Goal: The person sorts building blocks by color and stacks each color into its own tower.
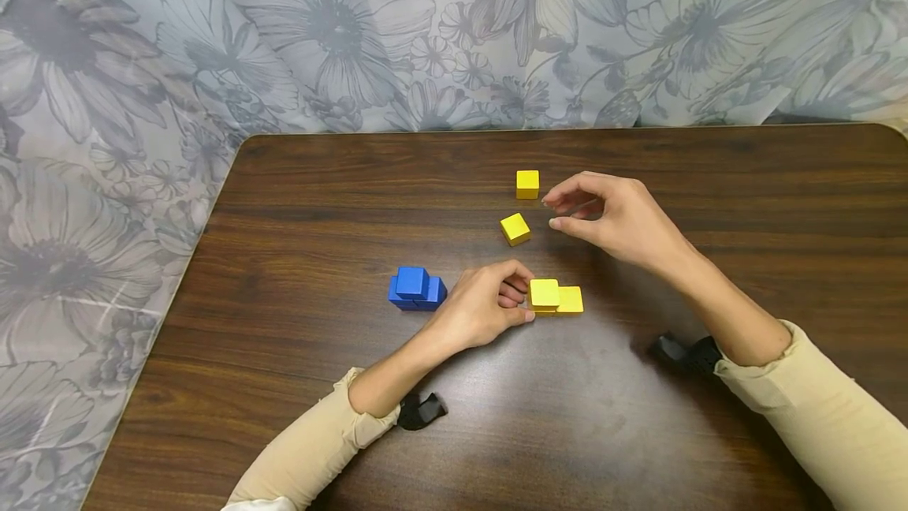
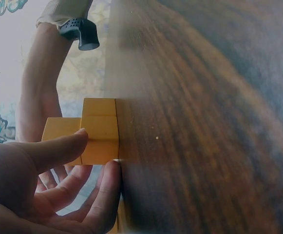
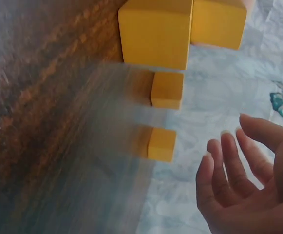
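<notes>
My left hand [image 1: 482,307] pinches a small stack of yellow blocks at its left end, thumb on the near side and fingers behind. One yellow cube [image 1: 544,292] sits on top of that stack, and a lower yellow block [image 1: 571,300] extends to the right. In the left wrist view the thumb lies across the upper cube [image 2: 63,127], its tip at the seam with the lower blocks [image 2: 100,134]. My right hand [image 1: 617,215] hovers with bent, parted fingers and nothing between them, just right of two loose yellow cubes, the farther [image 1: 527,184] and the nearer [image 1: 515,229].
A group of blue blocks [image 1: 429,292], one cube [image 1: 411,282] on top of others, stands left of my left hand. The brown wooden table [image 1: 319,203] ends at the back against flower-patterned cloth [image 1: 340,30]. Black wrist devices [image 1: 422,412] are worn on both arms.
</notes>
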Available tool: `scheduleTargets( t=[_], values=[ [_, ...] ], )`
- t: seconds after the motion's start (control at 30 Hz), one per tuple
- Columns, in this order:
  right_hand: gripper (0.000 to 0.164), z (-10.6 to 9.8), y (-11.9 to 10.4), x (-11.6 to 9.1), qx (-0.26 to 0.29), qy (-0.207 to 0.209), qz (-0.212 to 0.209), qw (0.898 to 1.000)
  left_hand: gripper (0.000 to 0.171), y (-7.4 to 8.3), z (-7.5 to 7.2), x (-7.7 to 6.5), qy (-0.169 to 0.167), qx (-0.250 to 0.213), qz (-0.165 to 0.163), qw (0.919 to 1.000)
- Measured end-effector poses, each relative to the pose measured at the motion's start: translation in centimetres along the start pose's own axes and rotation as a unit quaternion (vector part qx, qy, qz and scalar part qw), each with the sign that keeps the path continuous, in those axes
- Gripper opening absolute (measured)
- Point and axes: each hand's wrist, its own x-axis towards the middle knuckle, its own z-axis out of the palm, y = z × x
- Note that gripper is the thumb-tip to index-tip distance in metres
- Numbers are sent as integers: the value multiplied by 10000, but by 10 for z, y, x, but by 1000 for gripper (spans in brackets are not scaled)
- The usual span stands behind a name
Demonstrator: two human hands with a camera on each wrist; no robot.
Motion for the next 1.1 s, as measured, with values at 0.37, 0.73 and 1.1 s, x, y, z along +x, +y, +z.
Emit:
scheduleTargets(
  t=[0.37,0.73,1.1],
  values=[
    [24,-2,10,17,-14,85,276,9996,33,-1,0,1,7,-30,25,10000],
    [27,-4,22,28,-169,23,299,9994,33,-1,0,0,-2,-48,14,10000],
    [32,-3,31,41,-371,-56,466,9982,34,0,0,1,-15,-18,2,10000]
  ],
)
